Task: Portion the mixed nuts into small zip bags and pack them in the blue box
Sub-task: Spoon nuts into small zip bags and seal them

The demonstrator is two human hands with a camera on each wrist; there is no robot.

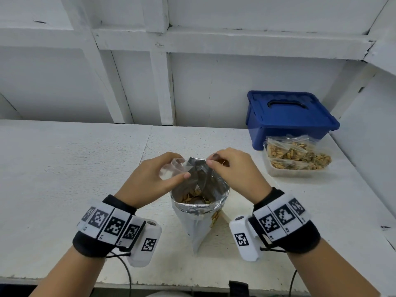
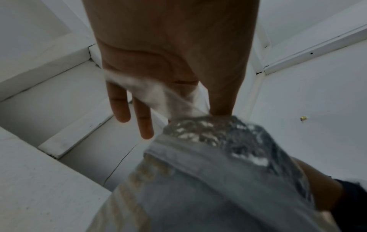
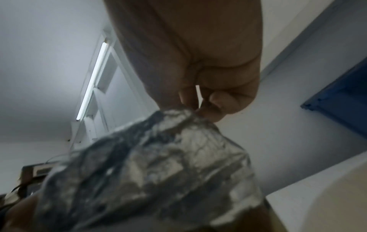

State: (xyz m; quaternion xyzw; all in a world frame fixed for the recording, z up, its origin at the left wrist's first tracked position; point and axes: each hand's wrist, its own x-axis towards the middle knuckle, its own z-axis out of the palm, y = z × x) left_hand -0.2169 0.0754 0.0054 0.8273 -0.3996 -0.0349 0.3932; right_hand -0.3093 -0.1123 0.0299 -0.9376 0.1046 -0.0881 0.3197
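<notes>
Foil nut bag [image 1: 200, 202]: upright and open between the two hands, nuts visible inside. Left hand [image 1: 156, 179] pinches the bag's rim together with an empty clear zip bag [image 1: 173, 169]; right hand [image 1: 233, 170] pinches the far rim. Right of the right hand, clear tub [image 1: 297, 171] holding filled zip bags [image 1: 300, 154]; beyond it, blue box [image 1: 289, 116], lid on. White table [image 1: 75, 168].

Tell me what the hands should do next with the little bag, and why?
Probably open the empty zip bag that the left hand holds and bring its mouth to the foil nut bag. The right hand pinches the foil rim, nuts show inside, and the little bag holds nothing yet.
</notes>
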